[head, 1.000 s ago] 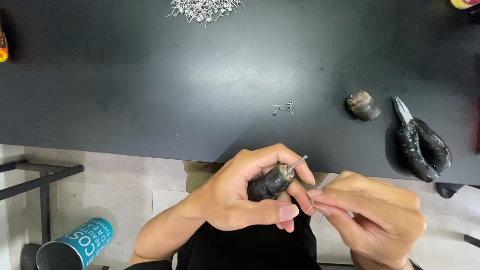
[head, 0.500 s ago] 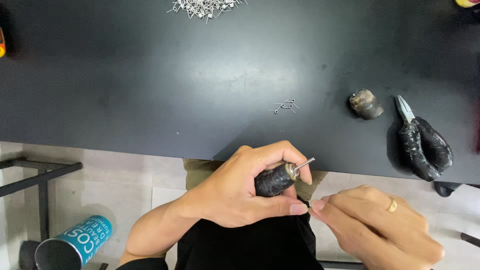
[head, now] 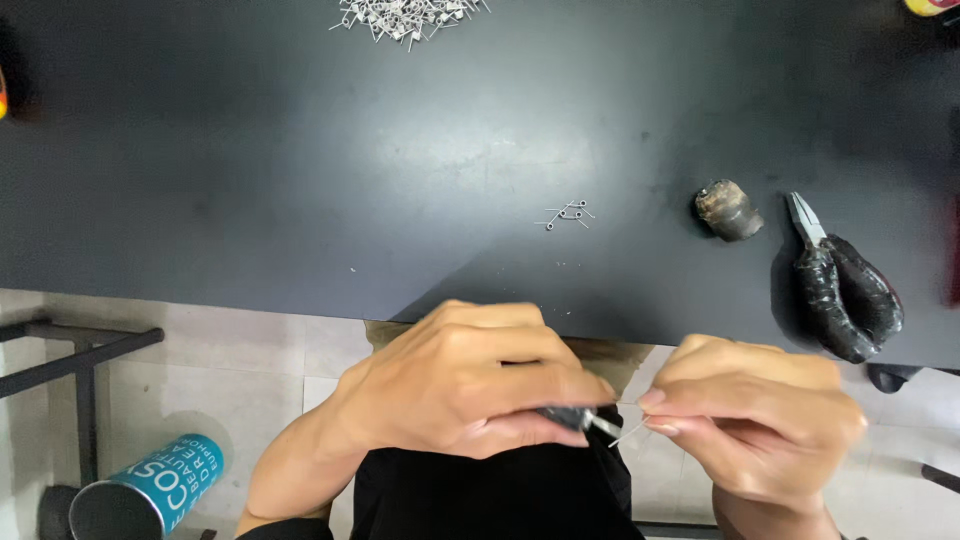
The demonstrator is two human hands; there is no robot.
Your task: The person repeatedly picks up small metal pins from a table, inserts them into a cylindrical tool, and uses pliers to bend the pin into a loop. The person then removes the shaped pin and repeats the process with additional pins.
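Note:
My left hand [head: 470,385] is closed around a small dark-handled tool [head: 570,417] whose thin metal tip points right. My right hand [head: 755,420] pinches a fine wire [head: 628,432] against that tip with thumb and forefinger. Both hands hover below the near edge of the black table [head: 300,180], over my lap. A few small wire coils [head: 567,215] lie on the table just beyond the hands. A heap of the same coils [head: 410,14] sits at the far edge.
Black-handled pliers [head: 840,285] lie at the right of the table, with a small dark stubby cylinder [head: 728,210] beside them. A teal can [head: 140,490] lies on the tiled floor at lower left, near a dark metal frame [head: 80,350].
My left hand rolled over so its back hides most of the tool. The right hand closed in on the tool's tip with the wire. The view shifted slightly.

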